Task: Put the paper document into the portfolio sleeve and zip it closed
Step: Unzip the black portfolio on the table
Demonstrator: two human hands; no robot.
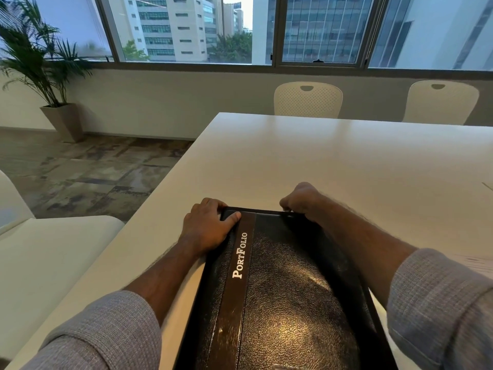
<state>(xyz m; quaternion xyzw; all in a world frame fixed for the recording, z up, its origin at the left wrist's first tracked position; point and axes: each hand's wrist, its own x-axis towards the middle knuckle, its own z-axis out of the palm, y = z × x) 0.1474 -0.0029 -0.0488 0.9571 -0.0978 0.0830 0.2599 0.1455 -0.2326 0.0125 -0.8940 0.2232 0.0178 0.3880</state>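
A black leather portfolio sleeve (288, 284) with a brown strip reading "PortFolio" lies closed on the white table (320, 161), long side running away from me. My left hand (208, 225) grips its far left corner, thumb pressed on top. At the far right corner my right hand (301, 200) is pinched shut on something small along the zip edge, apparently the zipper pull; the pull itself is hidden by the fingers. A sheet of paper (477, 263) lies at the right edge of view, partly behind my right sleeve.
Two white perforated chairs (308, 98) stand at the table's far side. Another white seat (48, 252) is close on my left. A potted palm (45, 76) stands by the window wall. The table's left edge runs diagonally beside my left arm.
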